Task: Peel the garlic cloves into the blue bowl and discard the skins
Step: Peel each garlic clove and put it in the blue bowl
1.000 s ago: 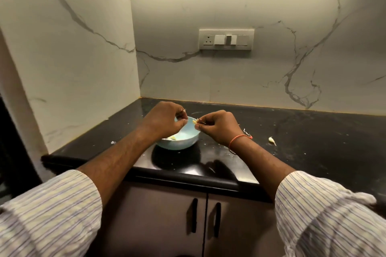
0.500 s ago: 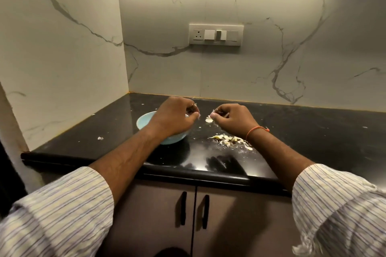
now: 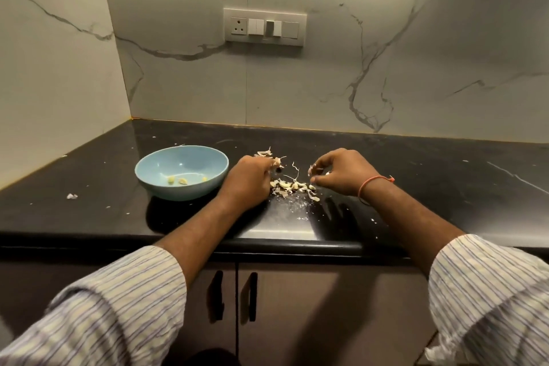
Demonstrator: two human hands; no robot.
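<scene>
The blue bowl (image 3: 147, 178) sits on the black counter, left of both hands, with three peeled garlic cloves (image 3: 181, 180) in its bottom. A pile of garlic skins and pieces (image 3: 292, 186) lies on the counter between my hands. My left hand (image 3: 248, 184) rests just right of the bowl, fingers curled, with a pale scrap of garlic skin (image 3: 277, 161) at its fingertips. My right hand (image 3: 341, 172) hovers at the pile's right side and pinches another scrap of skin (image 3: 310, 169) between thumb and fingers. It has an orange thread on its wrist.
The black counter (image 3: 430, 187) ends at marble walls behind and on the left. More skins (image 3: 264, 153) lie behind the pile, and one scrap (image 3: 72, 196) lies far left. A switch panel (image 3: 264, 27) is on the back wall. Cabinet doors (image 3: 234, 300) are below the front edge.
Both hands moved from over the bowl to the right and down to the skin pile. The bowl, earlier partly hidden by my left hand, is in full view.
</scene>
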